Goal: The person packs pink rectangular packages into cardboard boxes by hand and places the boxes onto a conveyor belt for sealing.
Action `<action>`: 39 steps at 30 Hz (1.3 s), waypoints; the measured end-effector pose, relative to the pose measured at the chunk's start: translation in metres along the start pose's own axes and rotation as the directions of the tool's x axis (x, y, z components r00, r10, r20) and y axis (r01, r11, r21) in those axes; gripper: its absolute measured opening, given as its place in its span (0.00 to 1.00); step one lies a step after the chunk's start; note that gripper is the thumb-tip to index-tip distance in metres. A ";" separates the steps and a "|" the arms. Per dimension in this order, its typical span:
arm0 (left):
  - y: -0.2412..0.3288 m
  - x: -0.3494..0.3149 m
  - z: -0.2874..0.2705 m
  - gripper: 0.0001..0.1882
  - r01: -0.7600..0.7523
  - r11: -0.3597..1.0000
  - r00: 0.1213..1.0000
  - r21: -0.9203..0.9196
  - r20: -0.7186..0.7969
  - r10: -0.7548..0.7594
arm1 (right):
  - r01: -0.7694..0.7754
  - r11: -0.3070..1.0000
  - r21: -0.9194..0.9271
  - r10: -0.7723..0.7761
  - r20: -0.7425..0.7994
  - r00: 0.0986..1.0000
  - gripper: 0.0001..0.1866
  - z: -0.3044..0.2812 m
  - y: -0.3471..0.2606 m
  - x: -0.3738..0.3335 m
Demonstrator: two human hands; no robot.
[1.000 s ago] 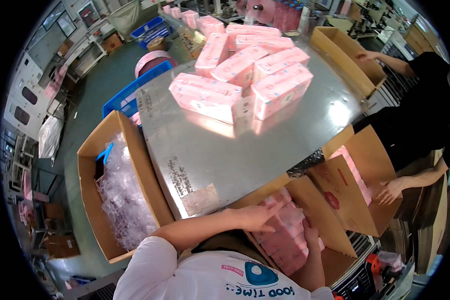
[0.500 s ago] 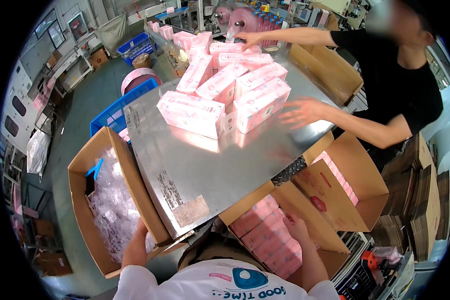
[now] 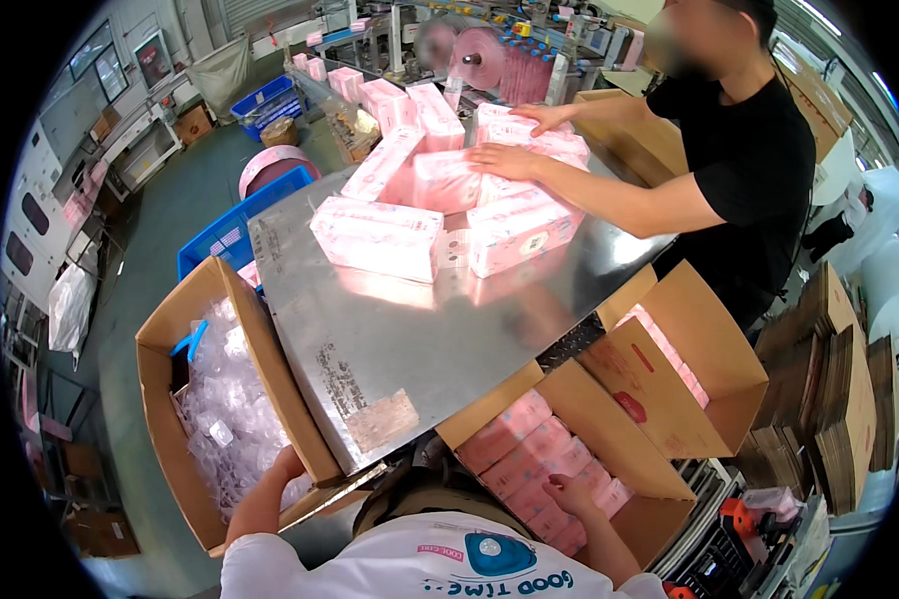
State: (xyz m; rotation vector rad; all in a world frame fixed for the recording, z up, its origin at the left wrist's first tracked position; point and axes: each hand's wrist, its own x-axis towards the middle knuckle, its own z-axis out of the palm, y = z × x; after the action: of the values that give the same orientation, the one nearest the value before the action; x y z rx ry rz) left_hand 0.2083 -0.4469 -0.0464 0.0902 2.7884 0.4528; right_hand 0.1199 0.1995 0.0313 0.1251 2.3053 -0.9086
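Note:
My left hand (image 3: 285,467) reaches over the near end of a cardboard carton (image 3: 310,431) on the left. Loose clear plastic pieces (image 3: 232,414) fill that carton, and my fingertips are mostly hidden there. Slightly curled, with fingers apart and nothing visible in them, my right hand (image 3: 572,494) is over rows of pink wrapped packs (image 3: 529,454) in an open carton (image 3: 659,509). Whether it touches them I cannot tell. More pink packs (image 3: 378,236) are grouped at the far side of the metal table (image 3: 420,339).
A co-worker in black (image 3: 739,150) stands across the table, both hands on packs. Another open carton (image 3: 659,384) holds packs at right, near stacked flat cardboard (image 3: 829,399). A blue crate (image 3: 215,240) stands beyond the left carton. Machinery with a pink film roll (image 3: 477,58) stands behind.
My right hand has drawn back toward me and left over the packs. The co-worker has leaned in, and both hands now rest on the grouped packs, some of which have shifted. My left hand barely moved.

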 end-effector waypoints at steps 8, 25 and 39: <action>-0.095 -0.118 -0.160 0.12 -0.015 0.164 0.550 -0.986 -0.145 -0.822 | 0.070 0.982 0.174 -0.065 -0.035 0.997 0.26 0.007 0.009 -0.003; 0.218 0.350 -0.335 0.33 -0.156 0.985 0.849 0.078 -0.499 0.174 | 0.237 0.943 0.234 -0.177 -0.250 0.952 0.20 -0.084 -0.116 0.017; 0.144 0.385 -0.391 0.47 0.043 0.979 0.994 0.200 0.087 -0.062 | 0.523 0.834 -0.176 -0.509 0.117 0.853 0.26 -0.044 -0.440 0.189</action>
State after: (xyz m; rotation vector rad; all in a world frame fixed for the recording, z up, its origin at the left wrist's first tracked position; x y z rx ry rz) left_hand -0.2785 -0.3840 0.2382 0.0794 2.7286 0.1535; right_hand -0.1881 -0.1315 0.1954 -0.6408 2.3910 -0.9024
